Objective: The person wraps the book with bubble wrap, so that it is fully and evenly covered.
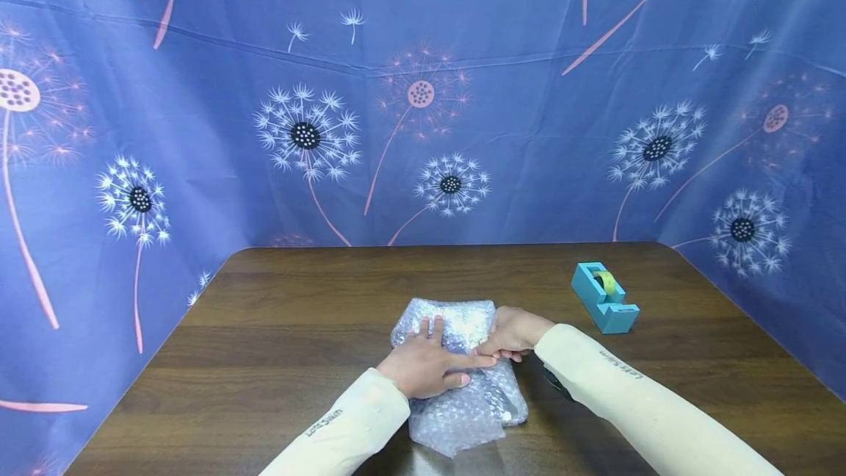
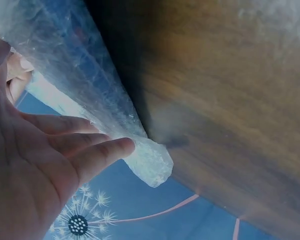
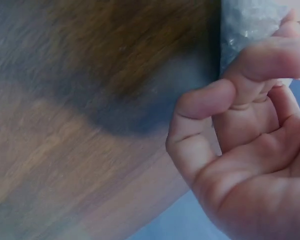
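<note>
A flat bundle of clear bubble wrap (image 1: 456,417) lies on the wooden table, with a loose flap at its near end. What is inside it cannot be made out. My left hand (image 1: 426,367) rests on top with fingers spread and straight, pressing the wrap; in the left wrist view its fingertips touch the bubble wrap (image 2: 90,65) along one side. At the bundle's right edge, my right hand (image 1: 512,330) pinches the wrap close to the left index finger. The right wrist view shows curled fingers (image 3: 205,102) beside the bubble wrap (image 3: 247,25); the pinch point is mostly hidden.
A light blue tape dispenser (image 1: 608,300) with a yellow roll stands at the right rear of the brown wooden table (image 1: 277,358). Behind the table hangs a blue dandelion-print cloth (image 1: 529,131). Pale sleeves cover both forearms.
</note>
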The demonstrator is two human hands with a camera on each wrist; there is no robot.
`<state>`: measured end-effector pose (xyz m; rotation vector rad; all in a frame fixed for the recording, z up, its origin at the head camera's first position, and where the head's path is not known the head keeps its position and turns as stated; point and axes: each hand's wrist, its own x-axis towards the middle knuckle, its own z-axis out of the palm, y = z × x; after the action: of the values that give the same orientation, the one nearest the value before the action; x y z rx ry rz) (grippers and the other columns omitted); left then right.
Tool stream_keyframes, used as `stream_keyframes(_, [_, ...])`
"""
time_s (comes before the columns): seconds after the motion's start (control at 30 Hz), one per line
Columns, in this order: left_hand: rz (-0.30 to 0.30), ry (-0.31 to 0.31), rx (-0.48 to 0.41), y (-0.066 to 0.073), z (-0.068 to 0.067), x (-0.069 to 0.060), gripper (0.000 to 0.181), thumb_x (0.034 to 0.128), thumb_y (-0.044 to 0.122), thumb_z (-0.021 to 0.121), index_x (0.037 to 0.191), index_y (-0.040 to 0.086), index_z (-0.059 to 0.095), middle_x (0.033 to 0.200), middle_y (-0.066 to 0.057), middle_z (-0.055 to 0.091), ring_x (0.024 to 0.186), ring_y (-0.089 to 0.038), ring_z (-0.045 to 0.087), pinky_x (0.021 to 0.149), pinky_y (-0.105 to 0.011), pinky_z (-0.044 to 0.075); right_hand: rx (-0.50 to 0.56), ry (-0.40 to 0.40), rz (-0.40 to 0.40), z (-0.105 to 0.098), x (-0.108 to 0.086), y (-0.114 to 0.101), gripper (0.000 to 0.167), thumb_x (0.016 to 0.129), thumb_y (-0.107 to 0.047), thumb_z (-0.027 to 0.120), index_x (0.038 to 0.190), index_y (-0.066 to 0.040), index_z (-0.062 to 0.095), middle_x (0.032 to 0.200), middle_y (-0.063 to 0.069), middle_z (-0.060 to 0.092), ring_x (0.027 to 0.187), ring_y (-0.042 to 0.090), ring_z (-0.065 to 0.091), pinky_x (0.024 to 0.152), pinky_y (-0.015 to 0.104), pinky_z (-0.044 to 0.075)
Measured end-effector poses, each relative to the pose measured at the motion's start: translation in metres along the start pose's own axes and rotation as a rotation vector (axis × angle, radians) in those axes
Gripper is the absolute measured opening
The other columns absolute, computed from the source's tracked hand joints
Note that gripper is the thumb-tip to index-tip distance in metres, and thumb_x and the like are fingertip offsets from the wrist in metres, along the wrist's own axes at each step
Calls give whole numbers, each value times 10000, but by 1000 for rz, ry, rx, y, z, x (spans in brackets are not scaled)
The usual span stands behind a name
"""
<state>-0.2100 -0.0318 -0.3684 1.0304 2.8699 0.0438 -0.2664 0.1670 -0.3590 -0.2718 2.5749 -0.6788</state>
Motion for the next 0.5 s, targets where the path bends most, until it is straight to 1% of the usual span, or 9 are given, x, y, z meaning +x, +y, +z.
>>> stream_keyframes(0.07, [-15,4,-1,0,1,0,465,1034,471,530,1482,549,431,1518,-335,390,1404,-535,356,1063,-593,441,-13,10,-12,0,0,-1,435,896,-204,770,515,-121,576,434,-57,444,384,53,405,406,158,296])
stream_keyframes(0.13, [-39,13,13,0,2,1,465,1020,494,547,1470,442,443,1516,-340,393,1389,-522,393,1057,-576,454,-16,11,-22,1,-1,-1,432,890,-205,775,523,-121,564,443,-60,445,388,50,410,412,153,318])
stream_keyframes(0.2, [-69,24,33,2,2,2,479,1002,520,569,1419,325,434,1509,-333,410,1374,-500,432,1043,-552,476,0,6,-21,1,-1,-1,444,890,-218,788,525,-116,557,448,-56,447,388,50,407,416,156,326])
stream_keyframes(0.27, [-103,34,65,3,1,4,546,980,555,590,1401,256,415,1497,-300,449,1358,-473,469,1028,-527,496,15,-5,-17,0,-1,-1,466,895,-256,800,526,-118,551,452,-55,448,390,49,401,421,160,337])
stream_keyframes(0.33, [-140,24,72,5,0,6,667,959,581,608,1463,188,416,1504,-266,461,1365,-446,474,1041,-505,491,25,-13,-24,0,-1,1,487,901,-269,800,517,-123,538,450,-55,447,386,47,398,420,160,342])
stream_keyframes(0.4, [-167,8,74,6,-2,7,760,942,599,620,1526,152,426,1515,-239,462,1375,-429,469,1056,-493,481,24,-14,-38,0,-2,2,498,901,-275,800,510,-130,528,444,-59,444,383,44,400,421,160,343])
stream_keyframes(0.5, [-202,-23,66,8,-5,10,785,923,609,640,1546,170,450,1534,-211,452,1392,-412,454,1081,-476,461,38,-23,-67,0,-2,5,504,905,-275,796,509,-137,516,445,-64,441,387,41,401,421,157,340])
